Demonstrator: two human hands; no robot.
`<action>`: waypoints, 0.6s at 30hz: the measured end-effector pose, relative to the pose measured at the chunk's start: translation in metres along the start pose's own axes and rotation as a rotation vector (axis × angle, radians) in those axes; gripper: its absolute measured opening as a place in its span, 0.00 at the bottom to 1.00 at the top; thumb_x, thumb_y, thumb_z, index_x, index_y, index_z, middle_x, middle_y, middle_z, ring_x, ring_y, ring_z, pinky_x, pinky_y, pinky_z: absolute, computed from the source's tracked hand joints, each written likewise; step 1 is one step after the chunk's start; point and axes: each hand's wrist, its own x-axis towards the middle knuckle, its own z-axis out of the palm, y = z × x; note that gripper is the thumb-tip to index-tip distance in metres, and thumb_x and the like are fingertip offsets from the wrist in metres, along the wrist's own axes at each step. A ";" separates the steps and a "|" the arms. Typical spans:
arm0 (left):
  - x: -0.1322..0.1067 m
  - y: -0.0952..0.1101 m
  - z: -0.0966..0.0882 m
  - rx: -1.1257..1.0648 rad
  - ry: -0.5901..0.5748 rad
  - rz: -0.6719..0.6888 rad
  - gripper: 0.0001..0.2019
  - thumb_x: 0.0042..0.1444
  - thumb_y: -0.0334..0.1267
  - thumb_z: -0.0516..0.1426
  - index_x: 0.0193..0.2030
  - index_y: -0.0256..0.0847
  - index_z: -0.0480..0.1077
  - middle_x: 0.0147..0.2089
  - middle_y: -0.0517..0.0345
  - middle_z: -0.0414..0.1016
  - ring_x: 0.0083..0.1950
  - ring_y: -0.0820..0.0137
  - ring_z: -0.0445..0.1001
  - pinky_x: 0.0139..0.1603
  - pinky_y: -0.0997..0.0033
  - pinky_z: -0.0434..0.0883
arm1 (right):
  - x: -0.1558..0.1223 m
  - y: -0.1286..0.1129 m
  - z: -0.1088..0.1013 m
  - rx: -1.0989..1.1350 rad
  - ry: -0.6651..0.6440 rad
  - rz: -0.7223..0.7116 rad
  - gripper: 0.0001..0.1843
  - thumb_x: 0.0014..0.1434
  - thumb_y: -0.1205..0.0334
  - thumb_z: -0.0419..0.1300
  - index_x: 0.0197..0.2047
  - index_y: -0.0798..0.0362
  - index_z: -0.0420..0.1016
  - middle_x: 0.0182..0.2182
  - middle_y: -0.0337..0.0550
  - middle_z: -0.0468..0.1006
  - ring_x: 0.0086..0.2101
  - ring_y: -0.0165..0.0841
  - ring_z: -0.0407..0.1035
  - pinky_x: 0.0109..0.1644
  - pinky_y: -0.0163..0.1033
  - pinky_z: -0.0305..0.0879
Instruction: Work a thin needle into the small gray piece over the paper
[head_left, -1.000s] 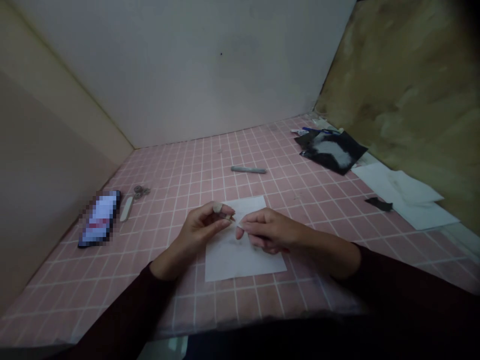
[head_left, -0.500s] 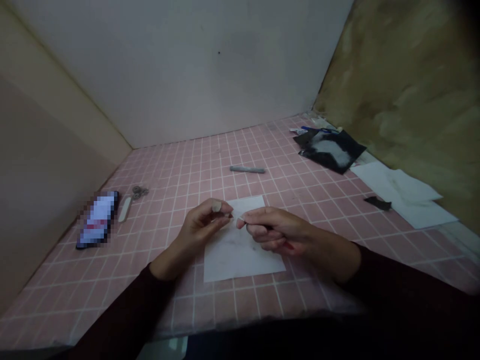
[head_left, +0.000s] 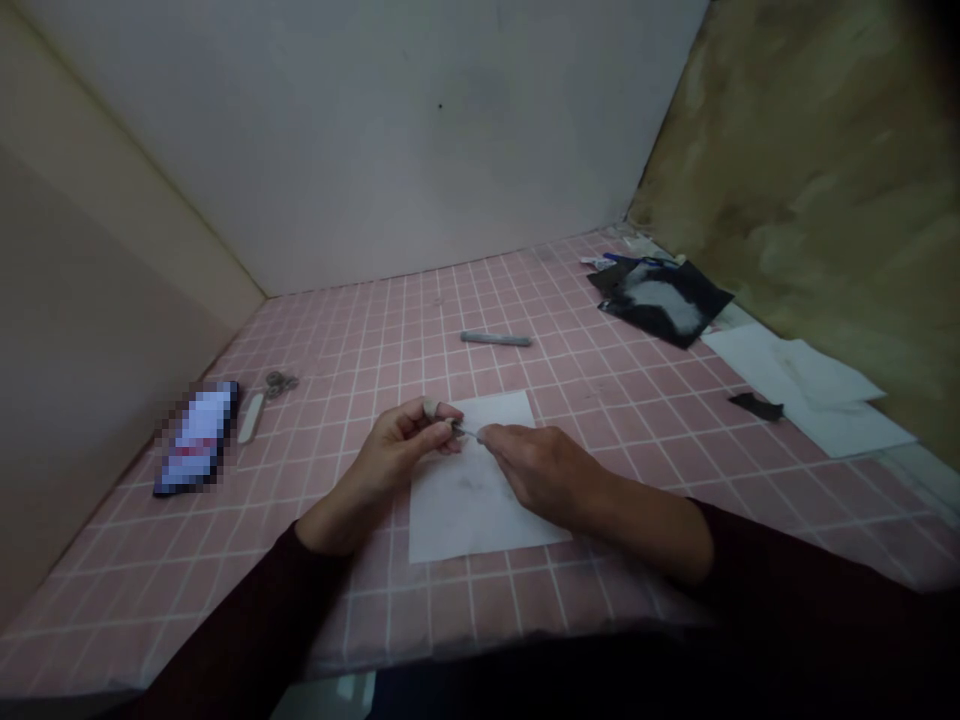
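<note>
Two hands over a white paper sheet [head_left: 465, 510]: the left hand [head_left: 397, 450] pinches a thin grey sliver [head_left: 466, 431], the right hand [head_left: 544, 475] meets its tip, grip unclear.

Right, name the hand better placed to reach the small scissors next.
Left hand, probably: it lies nearer the small scissors than the right hand, though its fingers pinch a small grey piece.

Rolling the right hand [head_left: 544, 473] from side-on to knuckles-up over the sheet of white paper [head_left: 457, 510], lowering it toward the near edge, and bringing its fingertips [head_left: 486, 434] against a thin grey sliver [head_left: 466, 431] pinched by the left hand [head_left: 397, 455].
</note>
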 end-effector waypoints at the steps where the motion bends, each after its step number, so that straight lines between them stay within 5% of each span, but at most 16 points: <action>1: 0.001 0.000 0.000 0.000 0.001 0.001 0.09 0.56 0.37 0.65 0.42 0.39 0.77 0.32 0.59 0.77 0.33 0.77 0.74 0.39 0.77 0.72 | -0.001 -0.001 0.001 -0.038 -0.005 -0.012 0.12 0.61 0.74 0.48 0.41 0.59 0.72 0.30 0.47 0.73 0.28 0.31 0.62 0.34 0.38 0.58; 4: 0.000 0.000 -0.001 0.014 0.000 0.012 0.09 0.55 0.36 0.66 0.42 0.40 0.77 0.37 0.58 0.78 0.36 0.76 0.75 0.41 0.77 0.72 | 0.000 -0.005 -0.003 0.179 -0.040 0.060 0.11 0.64 0.71 0.49 0.38 0.58 0.72 0.26 0.42 0.71 0.26 0.29 0.62 0.33 0.36 0.58; 9: -0.002 0.002 -0.002 0.146 -0.024 0.213 0.06 0.57 0.33 0.64 0.42 0.41 0.77 0.45 0.55 0.76 0.47 0.71 0.75 0.50 0.72 0.72 | 0.009 -0.006 -0.024 1.258 -0.345 0.491 0.13 0.68 0.64 0.46 0.39 0.56 0.70 0.19 0.28 0.55 0.15 0.21 0.39 0.16 0.27 0.40; 12: -0.003 0.003 0.000 0.211 -0.038 0.319 0.04 0.59 0.32 0.62 0.41 0.41 0.77 0.47 0.53 0.74 0.50 0.68 0.75 0.54 0.67 0.71 | 0.011 -0.003 -0.027 1.603 -0.405 0.610 0.12 0.67 0.67 0.45 0.39 0.57 0.70 0.19 0.27 0.53 0.15 0.20 0.33 0.14 0.26 0.34; 15: -0.004 0.004 0.001 0.174 -0.046 0.269 0.05 0.59 0.33 0.62 0.42 0.42 0.76 0.45 0.54 0.75 0.48 0.68 0.76 0.52 0.68 0.72 | 0.011 -0.002 -0.022 1.477 -0.404 0.565 0.12 0.68 0.64 0.47 0.40 0.57 0.71 0.18 0.27 0.56 0.14 0.20 0.35 0.14 0.26 0.36; 18: -0.005 0.003 0.002 0.090 -0.025 0.138 0.08 0.56 0.34 0.65 0.43 0.41 0.76 0.41 0.56 0.77 0.41 0.72 0.76 0.45 0.73 0.73 | 0.007 -0.004 -0.015 0.925 -0.285 0.353 0.13 0.68 0.62 0.49 0.39 0.57 0.73 0.18 0.31 0.62 0.15 0.22 0.49 0.19 0.28 0.49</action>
